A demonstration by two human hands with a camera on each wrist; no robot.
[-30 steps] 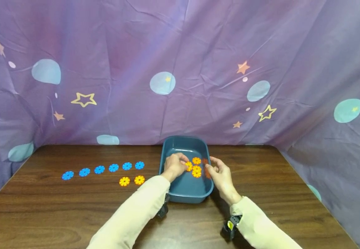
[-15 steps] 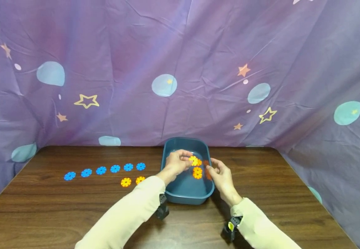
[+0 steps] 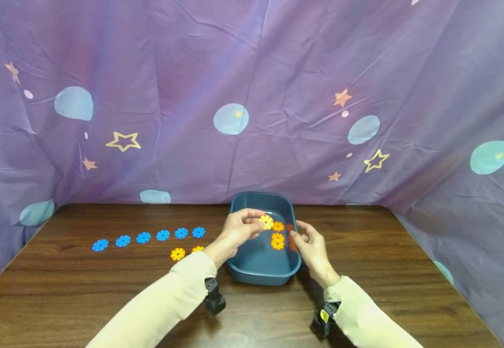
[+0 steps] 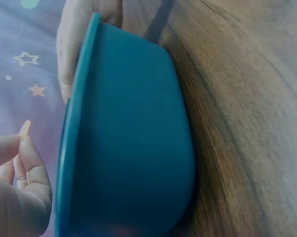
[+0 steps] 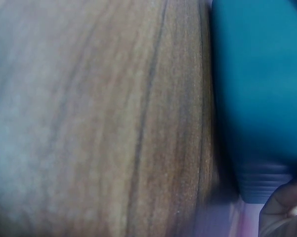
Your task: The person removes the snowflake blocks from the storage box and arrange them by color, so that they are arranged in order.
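In the head view my left hand (image 3: 236, 229) pinches a yellow notched plastic disc (image 3: 266, 222) between thumb and fingertips, above the blue-green plastic bin (image 3: 252, 279). The left wrist view shows that disc (image 4: 25, 128) edge-on, higher than the bin's rim (image 4: 71, 148). My right hand (image 3: 314, 249) grips the bin's right rim; in the right wrist view only part of it shows, at the lower corner. Inside the bin lie a few orange-yellow discs (image 3: 277, 240), some overlapping.
A row of several blue notched discs (image 3: 143, 237) lies on the wooden table (image 3: 82, 290) at left. Before it are two yellow discs (image 3: 178, 253), one partly behind my left sleeve. A purple patterned cloth (image 3: 182, 106) hangs behind the table.
My left hand has risen out of the bin with the yellow disc, then drawn slightly left. The right hand has stayed at the rim. The head view has shifted a little.
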